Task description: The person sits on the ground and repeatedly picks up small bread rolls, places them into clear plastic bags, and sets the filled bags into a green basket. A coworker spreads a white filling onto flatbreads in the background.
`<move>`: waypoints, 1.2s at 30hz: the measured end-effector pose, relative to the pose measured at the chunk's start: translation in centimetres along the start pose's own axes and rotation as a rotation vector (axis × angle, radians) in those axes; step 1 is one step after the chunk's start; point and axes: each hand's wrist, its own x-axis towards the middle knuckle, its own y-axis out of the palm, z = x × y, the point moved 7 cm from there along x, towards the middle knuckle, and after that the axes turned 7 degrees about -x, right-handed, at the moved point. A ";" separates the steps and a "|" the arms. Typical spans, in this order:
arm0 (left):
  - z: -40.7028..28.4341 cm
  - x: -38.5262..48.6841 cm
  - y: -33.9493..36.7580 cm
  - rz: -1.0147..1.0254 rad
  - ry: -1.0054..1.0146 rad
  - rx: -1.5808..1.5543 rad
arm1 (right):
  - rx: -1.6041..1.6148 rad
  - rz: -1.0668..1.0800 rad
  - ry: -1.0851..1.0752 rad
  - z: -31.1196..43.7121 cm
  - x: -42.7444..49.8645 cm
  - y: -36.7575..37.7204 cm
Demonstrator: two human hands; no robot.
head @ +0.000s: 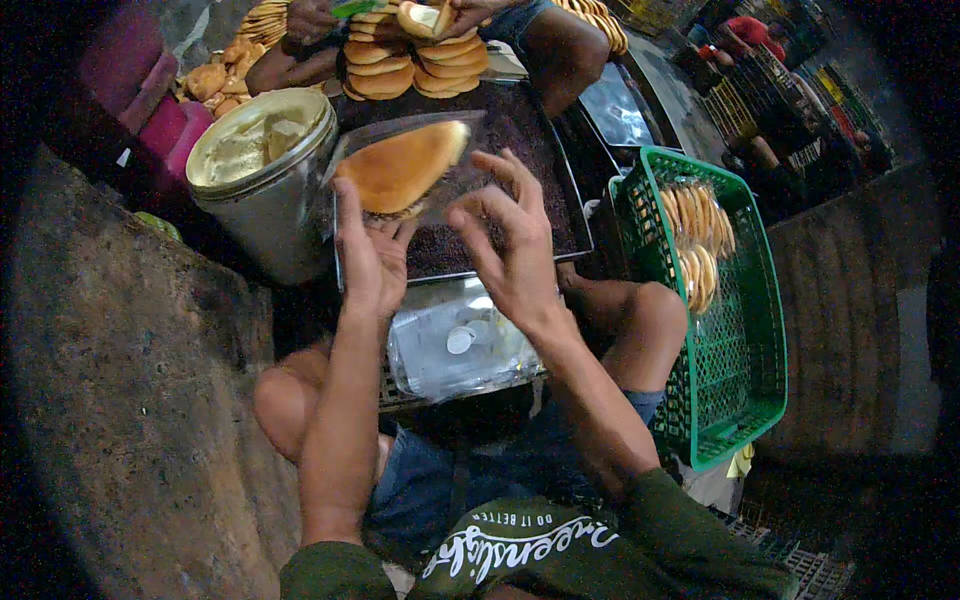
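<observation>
My left hand [375, 255] holds a browned flat bread bun [405, 165] in a clear plastic bag, tilted above a dark metal tray [510, 217]. To the right of the bun, my right hand [510, 232] has its fingers apart and curved, with nothing seen in it. Clear plastic bags [427, 360] lie flat in front of me, with a small round white piece [461, 340] on them. Stacked buns [379, 71] stand at the tray's far end. Beyond them another person's hand holds an opened bun [424, 19] with pale filling.
A bucket of pale cream spread [307, 187] stands left of the tray. On the right is a green plastic crate [776, 300] with bagged buns [697, 210]. A co-worker's hand [311, 19] holds a green tool [356, 7]. More people are at the upper right.
</observation>
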 end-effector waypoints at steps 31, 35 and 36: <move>8.5 0.3 -3.4 0.321 -0.028 1.724 | -0.399 0.848 0.733 -16.4 -9.0 8.3; 9.8 -0.5 -1.7 0.434 -0.265 1.042 | 0.172 0.460 0.961 -16.4 -7.9 8.3; 8.7 -0.8 -0.4 0.434 -0.227 0.913 | 0.254 0.328 0.881 -16.9 -6.8 6.8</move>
